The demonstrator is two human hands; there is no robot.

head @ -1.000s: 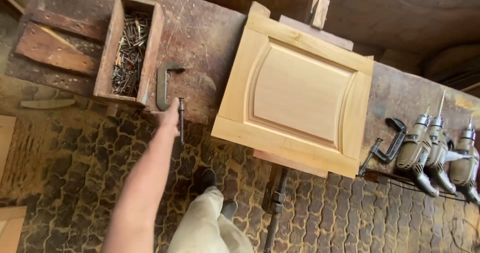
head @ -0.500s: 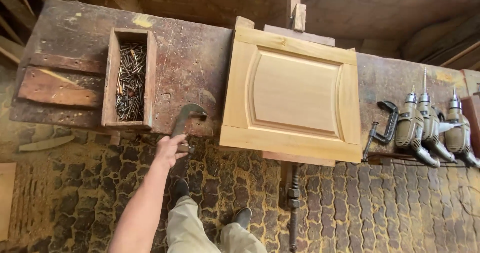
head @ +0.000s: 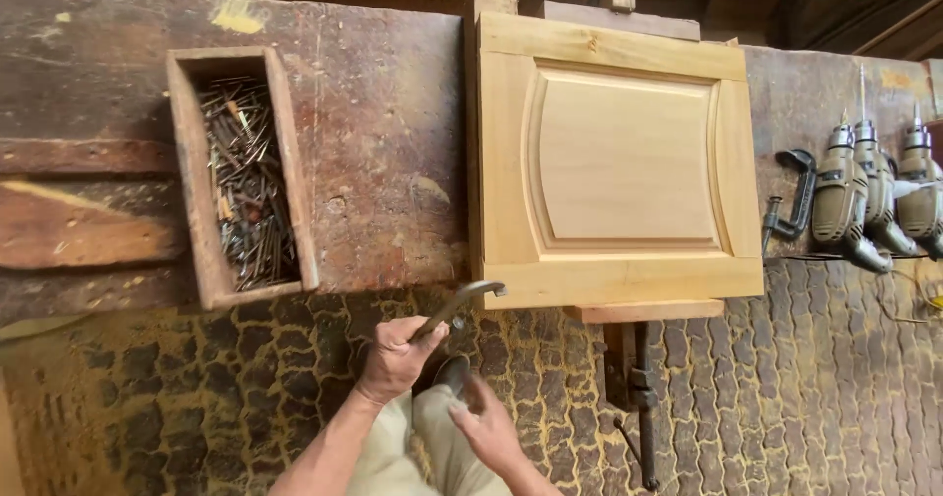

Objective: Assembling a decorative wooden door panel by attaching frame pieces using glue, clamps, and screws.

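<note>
The left hand (head: 393,358) is closed around a metal clamp (head: 457,309) held just below the bench edge, the right hand (head: 486,422) grips its lower end, and the clamp is not yet fitted on the wooden door panel (head: 619,162).

Bare bench top (head: 393,142) lies open between the nail box (head: 241,177) and the wooden door panel (head: 614,162). Right of the panel, a black clamp (head: 794,196) and 3 drills (head: 874,196) crowd the edge.

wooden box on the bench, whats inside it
The long open wooden box on the dark workbench holds a loose heap of dark metal nails. The nails cover its bottom, so anything under them cannot be seen.
</note>
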